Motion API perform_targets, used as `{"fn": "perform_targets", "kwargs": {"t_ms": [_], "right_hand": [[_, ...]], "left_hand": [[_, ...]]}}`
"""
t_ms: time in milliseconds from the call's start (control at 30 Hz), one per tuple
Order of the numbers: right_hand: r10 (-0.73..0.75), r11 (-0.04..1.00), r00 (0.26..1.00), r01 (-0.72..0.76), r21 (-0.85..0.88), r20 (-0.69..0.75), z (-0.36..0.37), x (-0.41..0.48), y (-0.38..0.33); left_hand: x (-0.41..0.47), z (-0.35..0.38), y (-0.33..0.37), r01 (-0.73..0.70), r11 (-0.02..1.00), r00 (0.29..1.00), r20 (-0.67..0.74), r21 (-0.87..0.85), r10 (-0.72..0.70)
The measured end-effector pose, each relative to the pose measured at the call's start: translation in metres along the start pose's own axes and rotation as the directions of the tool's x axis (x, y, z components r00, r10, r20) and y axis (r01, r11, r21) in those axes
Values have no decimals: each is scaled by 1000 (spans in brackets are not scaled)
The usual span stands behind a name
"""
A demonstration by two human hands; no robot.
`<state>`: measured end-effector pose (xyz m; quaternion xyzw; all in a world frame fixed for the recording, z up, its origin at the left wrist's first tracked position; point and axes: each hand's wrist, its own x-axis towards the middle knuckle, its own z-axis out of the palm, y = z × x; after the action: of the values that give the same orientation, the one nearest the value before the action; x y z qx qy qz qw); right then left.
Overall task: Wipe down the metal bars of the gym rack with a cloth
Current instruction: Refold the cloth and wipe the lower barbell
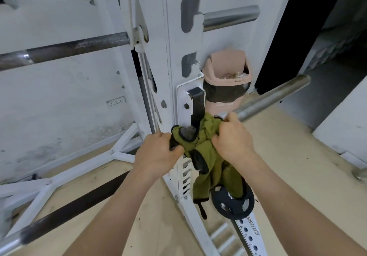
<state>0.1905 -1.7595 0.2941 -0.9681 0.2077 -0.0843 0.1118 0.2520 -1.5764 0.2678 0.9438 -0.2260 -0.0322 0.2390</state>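
1. We see the cloth (pixel 206 150) at the centre of the view, bunched round the steel bar (pixel 274 98) where that bar meets the black hook (pixel 197 104) on the white rack upright (pixel 168 57).
2. The cloth is olive green with black edging; it is creased and gathered into folds; a long tail hangs down in front of the upright, and a narrow black strap dangles from its lowest corner.
3. The left hand (pixel 158 152) grips the left end of the cloth; its fingers are curled tight on the black-edged fabric.
4. The right hand (pixel 234 138) grips the right side of the bunch; its fingers are clamped on the fabric over the bar, and the thumb lies against the bare metal.
5. The bar is dull silver; it runs up and to the right from the hands.
6. A pink bin (pixel 228 76) stands behind the upright; a black weight plate (pixel 232 200) sits low beside the hanging tail; the floor (pixel 288 166) is pale tan.
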Motion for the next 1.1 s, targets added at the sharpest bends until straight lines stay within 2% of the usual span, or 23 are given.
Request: {"fn": "perform_targets", "kwargs": {"t_ms": [67,100,200,300,367,400,433,500,533,600,667,700,734,767,800,834,867,900,934,967,1000,1034,1100], "right_hand": [[-50,999,997,51,-11,65,2,-2,-15],[-120,993,989,121,-14,85,4,-10,-27],[-291,956,950,285,69,116,2,-38,-49],[-164,986,986,164,-16,34,0,-18,-31],[-40,990,999,40,-132,2,0,-1,-18],[-4,985,999,12,-174,47,3,3,-19],[10,978,995,11,-208,101,7,3,-25],[-22,963,987,63,-261,158,13,-6,-43],[-55,959,985,97,-266,161,13,-15,-51],[-134,959,976,172,-226,171,10,-35,-60],[-272,952,926,299,-66,262,4,-56,-69],[-316,948,893,285,142,319,1,-62,-72],[-303,911,852,127,393,427,-2,-64,-75],[-285,799,823,-79,596,491,-7,-64,-75],[-228,672,852,-213,710,471,-10,-59,-72],[-157,565,900,-256,784,407,-15,-52,-68],[-86,503,946,-230,833,314,-20,-45,-64],[-20,508,978,-169,845,208,-24,-40,-60],[22,604,994,-101,791,111,-23,-37,-56],[28,752,999,-51,658,46,-20,-36,-52],[1,874,1000,-7,486,12,-12,-38,-48],[-55,941,998,53,334,-4,-2,-43,-45],[-163,971,986,164,174,-23,20,-59,-41]], "left_hand": [[-2,-3,0,-4,1000,1000,1,19,4],[-4,-5,-3,-3,999,1000,-22,45,4],[-8,-23,-22,114,983,993,-51,144,-108],[-5,-37,-38,154,968,988,-36,199,-150],[-6,-32,-25,101,993,986,-143,65,-91],[-8,-28,-12,27,999,987,-157,-22,-30],[-10,-22,1,-61,996,993,-105,-63,54],[-16,-7,17,-174,985,979,103,-11,174],[-19,-2,15,-181,983,970,170,31,174],[-18,-10,3,-134,987,971,209,85,114],[-23,-27,-12,-75,986,960,278,152,30],[-25,-36,-19,-49,984,951,308,172,-7],[-27,-46,-24,-31,983,946,323,180,-30],[-29,-56,-25,-11,984,948,314,179,-46],[-29,-64,-23,11,990,963,263,144,-49],[-27,-70,-19,49,998,985,165,29,-53],[-26,-73,-13,68,988,997,50,-140,-62],[-25,-74,-5,61,955,995,-56,-289,-81],[-23,-71,3,25,942,986,-146,-334,-78],[-23,-67,10,-26,967,979,-200,-253,-26],[-23,-60,13,-89,992,978,-198,-93,69],[-23,-50,14,-133,989,984,-113,66,140],[-25,-31,14,-140,956,981,169,257,99]]}}
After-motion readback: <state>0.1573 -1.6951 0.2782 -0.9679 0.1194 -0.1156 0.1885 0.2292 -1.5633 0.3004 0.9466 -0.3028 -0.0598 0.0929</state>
